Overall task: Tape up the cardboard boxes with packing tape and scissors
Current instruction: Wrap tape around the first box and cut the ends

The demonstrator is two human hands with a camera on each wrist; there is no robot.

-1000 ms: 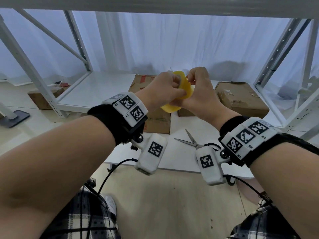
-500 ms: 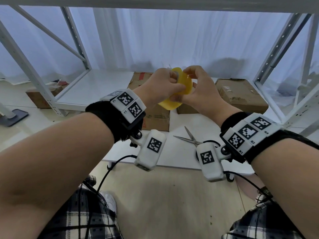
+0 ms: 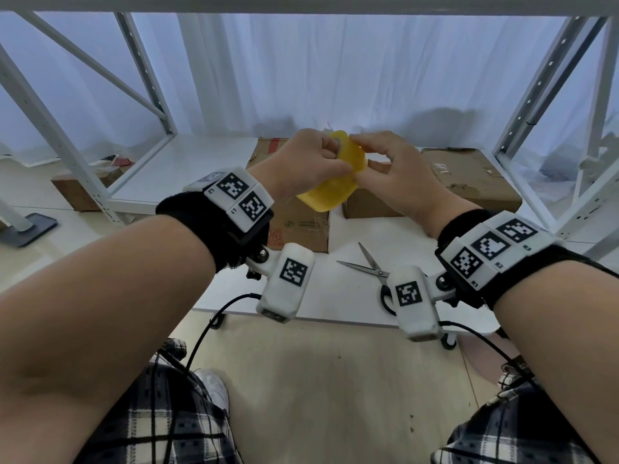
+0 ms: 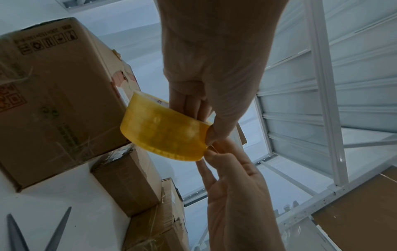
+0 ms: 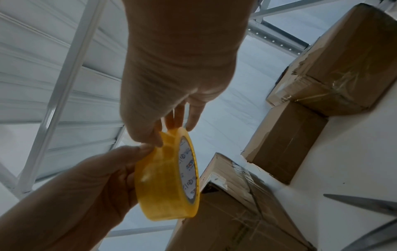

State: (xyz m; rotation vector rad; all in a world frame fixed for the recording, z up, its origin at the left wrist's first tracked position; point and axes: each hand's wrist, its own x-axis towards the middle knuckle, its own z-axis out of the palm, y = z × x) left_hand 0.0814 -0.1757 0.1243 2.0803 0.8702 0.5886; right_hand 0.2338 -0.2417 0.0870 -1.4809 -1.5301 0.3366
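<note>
A yellow packing tape roll (image 3: 330,192) is held up in the air over the white shelf. My left hand (image 3: 304,165) grips it, with fingers through the core and the thumb on the outer band (image 4: 163,134). My right hand (image 3: 365,155) pinches the roll's rim (image 5: 165,183) with thumb and fingertips (image 5: 158,142), beside the left thumb. Scissors (image 3: 368,266) lie with blades apart on the shelf below my hands. Three cardboard boxes stand behind them: a taller left box (image 3: 301,226), a small middle box (image 3: 368,202) and a right box (image 3: 469,179).
The white shelf board (image 3: 187,169) sits inside a white metal rack with uprights at the left (image 3: 60,142) and right (image 3: 536,105). Another cardboard box (image 3: 80,195) sits on the floor at the left. A white curtain hangs behind.
The roll has turned in my hands and tilted flatter. My right fingers have spread and shifted along the roll's top rim. Both hands stay on the roll.
</note>
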